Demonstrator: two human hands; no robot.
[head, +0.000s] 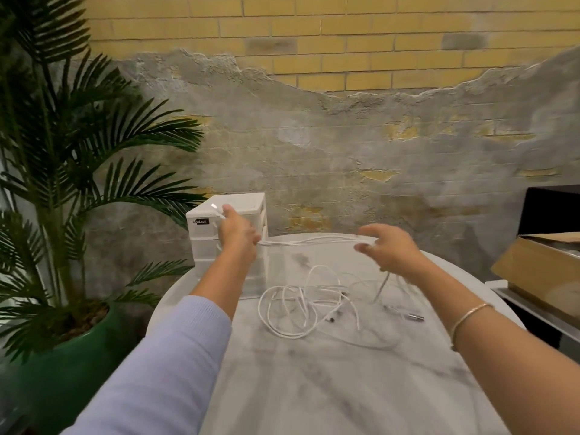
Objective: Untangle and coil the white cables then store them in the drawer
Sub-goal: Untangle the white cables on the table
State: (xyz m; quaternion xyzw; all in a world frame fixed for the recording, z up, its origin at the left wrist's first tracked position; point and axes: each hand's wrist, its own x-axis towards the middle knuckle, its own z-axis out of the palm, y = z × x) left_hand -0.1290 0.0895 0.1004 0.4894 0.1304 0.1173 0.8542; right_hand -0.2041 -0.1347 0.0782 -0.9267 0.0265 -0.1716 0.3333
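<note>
One white cable (314, 241) is held taut in the air between both hands. The left hand (237, 232) is closed on it, with the plug end (216, 210) protruding above the grip; the fingers themselves are turned away from the camera, so the exact pinch cannot be made out. The right hand (387, 248) is seen with fingers loosely curled, and the cable appears to be pinched at the fingertips, though blur prevents certainty. From beneath the right grip a further length is seen hanging down toward the worktop (345, 387). Below and between the two grips, the remaining cables (307, 304) are found lying in a loose tangle on the worktop, with small dark connectors at the near side of the heap. Just behind the left grip, a white drawer unit (232, 246) is noted, its drawers apparently shut. A potted palm (78, 183) stands to the far side of the left arm, and a cardboard box (539, 265) lies beyond the right. In judgement, the cable is light, limp and smooth: it will sag, slip through a slack pinch, and spring out of any coil not held. It is best taken near the plug, where the stiffer moulding gives purchase, and loops gathered against that hand. Snagging on the heap below is the likeliest fault while the hanging length is drawn up.
</note>
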